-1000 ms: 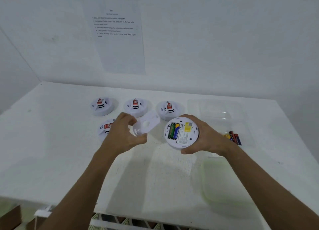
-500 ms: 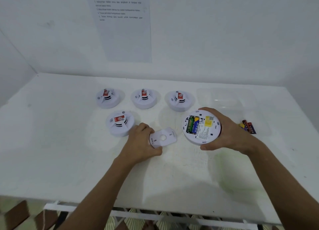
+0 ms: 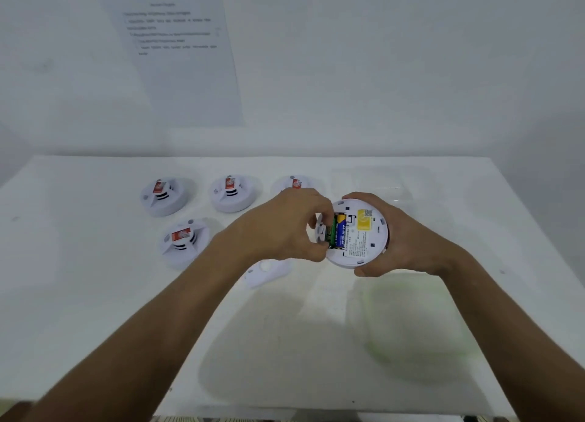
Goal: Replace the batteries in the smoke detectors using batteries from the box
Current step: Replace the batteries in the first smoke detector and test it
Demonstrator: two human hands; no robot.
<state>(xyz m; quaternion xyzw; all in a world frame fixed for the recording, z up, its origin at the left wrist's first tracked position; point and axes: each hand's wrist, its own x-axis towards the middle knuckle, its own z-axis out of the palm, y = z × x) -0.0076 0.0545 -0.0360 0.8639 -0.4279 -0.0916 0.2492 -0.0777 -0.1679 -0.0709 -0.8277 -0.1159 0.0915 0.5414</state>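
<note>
My right hand grips a white smoke detector above the table, its back facing me. The open battery bay shows a green battery and a blue battery side by side. My left hand reaches in from the left and its fingertips pinch the green battery. The detector's white back plate lies on the table below my left hand. The clear battery box stands behind my right hand; its batteries are hidden.
Several other smoke detectors sit face up on the white table: two at the back left, one partly behind my left hand, one nearer. A clear lid lies at the front right. A printed sheet hangs on the wall.
My left hand set the back plate down on the table, then rose to the held detector and took hold of the green battery. My view tilted a little.
</note>
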